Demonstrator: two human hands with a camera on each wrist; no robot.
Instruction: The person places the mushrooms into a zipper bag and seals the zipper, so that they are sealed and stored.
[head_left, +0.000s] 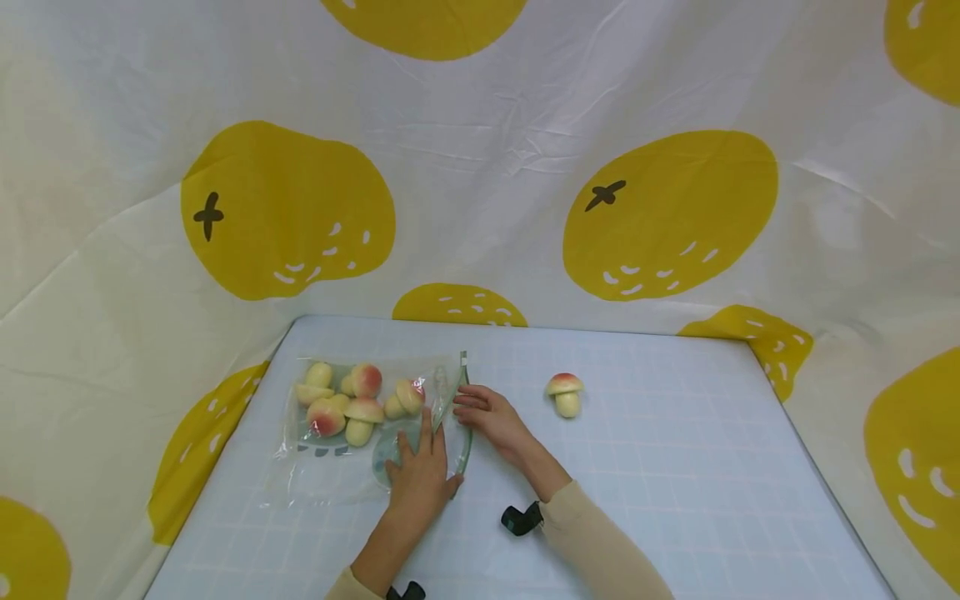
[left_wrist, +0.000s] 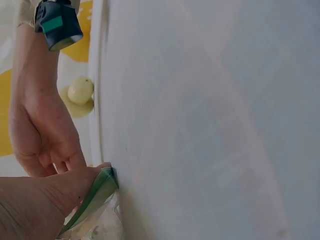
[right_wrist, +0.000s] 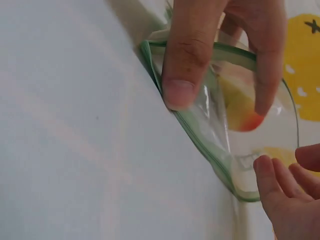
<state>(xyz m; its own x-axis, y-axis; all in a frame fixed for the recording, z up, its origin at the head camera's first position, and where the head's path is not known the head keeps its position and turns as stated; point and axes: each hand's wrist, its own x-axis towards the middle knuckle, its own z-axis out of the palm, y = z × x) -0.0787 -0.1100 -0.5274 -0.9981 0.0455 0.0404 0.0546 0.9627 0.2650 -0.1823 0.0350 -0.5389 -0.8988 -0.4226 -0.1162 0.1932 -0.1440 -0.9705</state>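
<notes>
A clear zip bag [head_left: 300, 483] with a green zip edge [right_wrist: 200, 145] lies on the table, its mouth parted toward the right. Several toy mushrooms [head_left: 362, 413], cream with reddish caps, are inside its far left part. My left hand [head_left: 420, 479] rests on the bag near the mouth with fingers spread; its thumb [right_wrist: 180, 92] presses by the near part of the green edge. At the far part of the mouth is my right hand [head_left: 498, 423], its fingers [right_wrist: 267, 177] close to the rim and its thumb apart. Another toy mushroom [head_left: 567, 404] lies outside, right of my right hand.
The table [head_left: 675, 467] wears a pale blue checked cover. Behind it and at its sides hangs a white cloth [head_left: 480, 208] with large yellow fruit prints. A black wrist camera [head_left: 521, 518] sits at the right sleeve.
</notes>
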